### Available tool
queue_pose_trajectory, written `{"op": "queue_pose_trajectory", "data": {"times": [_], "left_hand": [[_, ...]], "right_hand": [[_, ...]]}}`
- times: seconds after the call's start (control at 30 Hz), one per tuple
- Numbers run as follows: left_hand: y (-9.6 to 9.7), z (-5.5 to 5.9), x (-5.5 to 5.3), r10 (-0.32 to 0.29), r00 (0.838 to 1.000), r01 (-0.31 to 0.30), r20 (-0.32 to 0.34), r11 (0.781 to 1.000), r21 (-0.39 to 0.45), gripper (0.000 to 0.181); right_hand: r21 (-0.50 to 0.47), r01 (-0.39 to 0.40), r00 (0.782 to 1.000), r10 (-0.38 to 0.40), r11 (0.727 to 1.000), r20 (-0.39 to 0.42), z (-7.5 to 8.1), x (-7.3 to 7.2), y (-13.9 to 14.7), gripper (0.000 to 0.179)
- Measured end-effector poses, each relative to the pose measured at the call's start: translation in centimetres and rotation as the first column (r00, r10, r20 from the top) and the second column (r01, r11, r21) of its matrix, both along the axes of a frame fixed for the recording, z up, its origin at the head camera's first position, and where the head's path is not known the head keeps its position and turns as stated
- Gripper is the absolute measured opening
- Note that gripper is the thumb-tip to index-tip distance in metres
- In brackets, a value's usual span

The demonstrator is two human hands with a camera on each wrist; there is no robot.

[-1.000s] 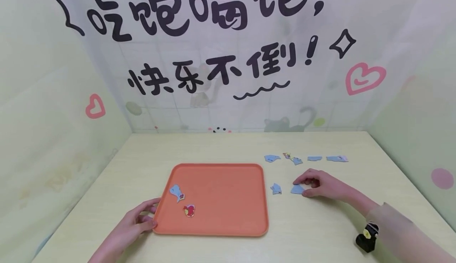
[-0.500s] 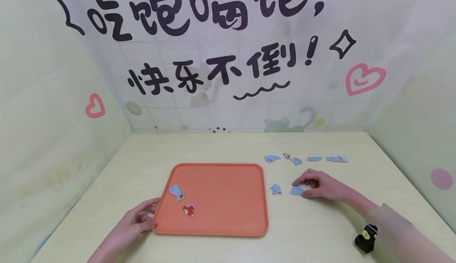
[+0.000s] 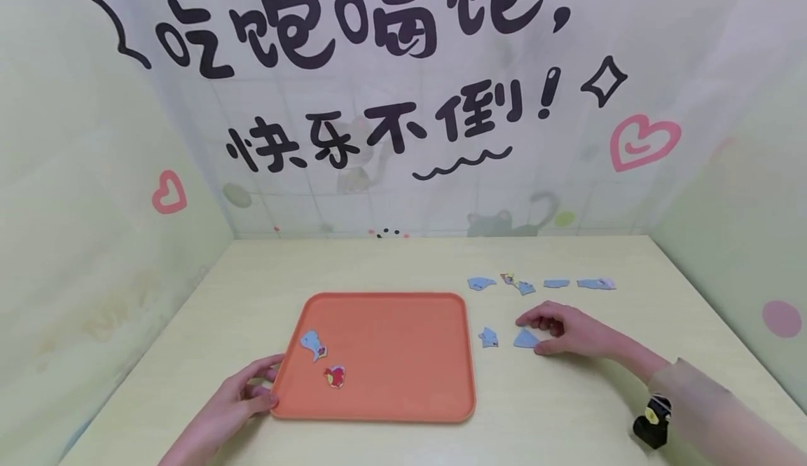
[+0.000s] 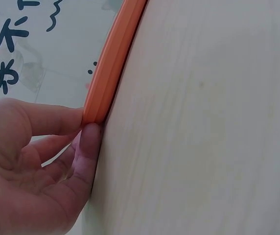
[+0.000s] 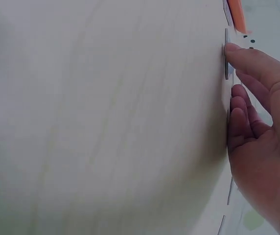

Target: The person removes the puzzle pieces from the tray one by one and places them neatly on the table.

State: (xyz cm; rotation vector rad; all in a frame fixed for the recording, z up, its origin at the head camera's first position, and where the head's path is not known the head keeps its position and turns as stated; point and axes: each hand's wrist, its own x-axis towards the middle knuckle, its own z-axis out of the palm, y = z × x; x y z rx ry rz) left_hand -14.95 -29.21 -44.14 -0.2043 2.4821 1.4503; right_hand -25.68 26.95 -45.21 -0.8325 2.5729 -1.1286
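My left hand [image 3: 233,399] holds the left edge of an orange tray [image 3: 403,354] near its front corner; the left wrist view shows thumb and a finger at the tray's rim [image 4: 103,83]. On the tray lie a light-blue puzzle piece [image 3: 311,342] and a red one [image 3: 336,376]. To the right of the tray, my right hand [image 3: 570,327] rests on the table with its thumb touching a flat blue triangular piece [image 3: 525,340]. The index fingertip sits just above the piece's tip, apparently apart. The right wrist view shows this piece [image 5: 226,58] edge-on.
Another blue piece [image 3: 488,337] lies between the tray and the right hand. Several more pieces form a row farther back, among them a narrow one [image 3: 557,284] and a longer one [image 3: 595,284]. Printed walls enclose the pale table [image 3: 353,263].
More of the blue piece's top corner now shows, as my right index fingertip has shifted slightly off it. The left hand and tray keep their place.
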Motion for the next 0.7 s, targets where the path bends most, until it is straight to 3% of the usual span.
{"op": "queue_pose_trajectory", "data": {"times": [0.33, 0.53, 0.7], "left_hand": [[0.0, -0.3, 0.0, 0.015, 1.000, -0.015, -0.001, 1.000, 0.004, 0.067], [-0.1, -0.2, 0.2, 0.015, 1.000, -0.015, -0.009, 1.000, 0.001, 0.067], [0.0, -0.1, 0.3, 0.014, 1.000, -0.014, -0.017, 1.000, 0.004, 0.066]], "right_hand": [[0.092, 0.004, 0.997, 0.004, 0.996, -0.083, 2.9, -2.2, -2.6, 0.046], [0.062, -0.064, 0.991, 0.070, 0.996, -0.113, 4.5, -3.9, -6.3, 0.045], [0.018, -0.116, 0.987, 0.118, 0.993, -0.113, 5.0, -5.1, -9.7, 0.046]]}}
